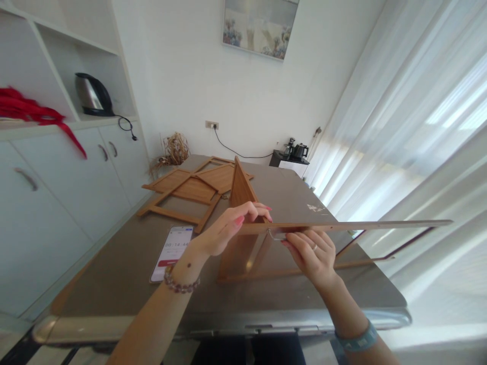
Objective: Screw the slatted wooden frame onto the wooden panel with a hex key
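Note:
My right hand [314, 251] pinches a thin, bent metal hex key [278, 237], whose tip meets the near side of a wooden frame [365, 224] close to its left end. This frame stands on its edge and stretches far to the right. My left hand [232, 225] is wrapped over the corner where the frame meets an upright slatted wooden panel [241, 182], its fingertips on the top edge. Lower wooden parts of the standing piece show between my hands. The screw under the hex key is too small to make out.
More wooden frames and panels [182, 187] lie stacked at the back left of the grey table [114, 274]. A phone [172, 253] showing a timer lies left of my left wrist. Behind are a wall socket [212, 124] with a cable and a black coffee maker [299, 151].

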### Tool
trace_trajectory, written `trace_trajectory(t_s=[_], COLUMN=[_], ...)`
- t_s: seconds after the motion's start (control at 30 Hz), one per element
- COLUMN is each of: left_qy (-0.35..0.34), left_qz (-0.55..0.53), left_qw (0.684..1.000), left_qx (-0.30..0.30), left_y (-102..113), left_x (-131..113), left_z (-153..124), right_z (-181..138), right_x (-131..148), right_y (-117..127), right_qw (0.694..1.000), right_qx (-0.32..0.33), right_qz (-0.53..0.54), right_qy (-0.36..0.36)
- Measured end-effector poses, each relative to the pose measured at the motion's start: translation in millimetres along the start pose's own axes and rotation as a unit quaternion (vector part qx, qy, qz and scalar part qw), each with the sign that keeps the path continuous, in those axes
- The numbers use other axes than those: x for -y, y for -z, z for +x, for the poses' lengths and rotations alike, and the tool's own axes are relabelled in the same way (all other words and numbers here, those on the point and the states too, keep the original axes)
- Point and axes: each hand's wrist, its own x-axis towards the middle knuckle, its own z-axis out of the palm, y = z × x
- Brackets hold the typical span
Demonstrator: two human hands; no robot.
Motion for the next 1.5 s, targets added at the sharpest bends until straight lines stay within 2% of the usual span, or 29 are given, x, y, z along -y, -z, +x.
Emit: trace_trajectory(t_s=[0.07,0.23,0.33,0.4,0.57,0.77,1.0,1.07,1.2,1.37,1.5], left_qy=[-0.002,0.012,0.015,0.014,0.022,0.026,0.017,0.016,0.009,0.018,0.017], left_qz=[0.004,0.012,0.015,0.014,0.011,0.019,0.016,0.02,0.012,0.004,0.006], left_qw=[1.0,1.0,1.0,1.0,1.0,0.999,1.0,0.999,1.0,1.0,1.0], left_qx=[0.009,0.024,0.023,0.014,-0.017,-0.024,-0.017,-0.02,-0.016,0.018,0.016], left_y=[0.6,2.2,1.9,0.9,-2.4,-2.1,-1.5,-1.6,-0.6,2.1,2.1], left_x=[-2.6,-10.2,-8.4,-4.7,0.6,0.4,1.7,2.0,-0.4,-9.0,-11.8], left_z=[0.7,2.2,1.5,0.5,-2.4,-3.5,-3.7,-4.1,-3.3,-0.6,-0.1], right_z=[-4.1,-0.1,8.7,14.4,21.1,22.8,29.9,30.1,26.2,27.2,31.7], right_x=[9.3,44.6,56.5,57.3,46.4,34.7,24.8,27.4,42.0,61.8,71.2], right_y=[-4.6,-17.0,-18.7,-17.2,-11.6,-13.3,-2.3,0.8,-1.9,-8.8,-12.0], right_qw=[1.0,0.979,0.974,0.981,0.997,0.997,0.991,0.992,0.979,0.924,0.892], right_qx=[0.008,0.01,0.012,0.017,0.028,-0.007,0.064,0.067,0.042,-0.001,-0.039], right_qz=[0.005,0.1,0.098,0.059,-0.018,0.07,0.086,0.095,0.167,0.228,0.262], right_qy=[-0.026,-0.179,-0.206,-0.185,-0.075,0.022,0.075,0.044,-0.111,-0.307,-0.368])
